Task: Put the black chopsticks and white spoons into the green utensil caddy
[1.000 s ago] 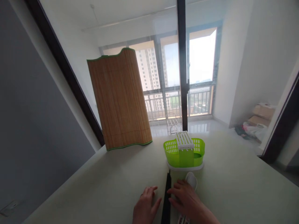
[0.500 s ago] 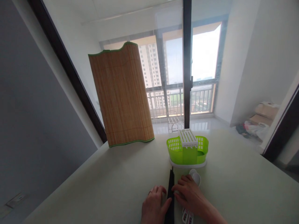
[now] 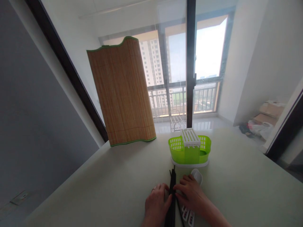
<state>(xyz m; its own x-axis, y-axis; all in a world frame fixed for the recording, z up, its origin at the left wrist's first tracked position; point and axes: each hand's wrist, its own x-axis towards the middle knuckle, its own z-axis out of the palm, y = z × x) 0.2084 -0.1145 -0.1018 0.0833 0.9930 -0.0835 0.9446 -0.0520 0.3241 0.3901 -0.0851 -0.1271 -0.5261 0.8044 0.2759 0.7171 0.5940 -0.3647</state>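
Note:
A bundle of thin black chopsticks (image 3: 173,179) lies on the table, pointing away from me. My left hand (image 3: 156,201) presses its curled fingers and thumb against the bundle's left side. From the right, my right hand (image 3: 191,194) pinches at the same bundle, fingertips on its edge. One stick angles apart under my right hand, and another tip sticks out at the far left end. White spoons (image 3: 198,177) lie beneath my right hand, their bowls beyond it and patterned handles (image 3: 188,217) nearer me; the middle is hidden.
A green basket caddy (image 3: 196,156) with a white slotted top stands just beyond the chopsticks. Farther left, a bamboo mat (image 3: 123,97) stands upright on the pale table (image 3: 101,186). Glass doors are behind the table, with boxes and bags (image 3: 265,123) on the floor at right.
The chopsticks have loosened a little: one tip now juts out at the left, and one stick slants away on the right. Both hands stay at the bundle; the view has tilted slightly.

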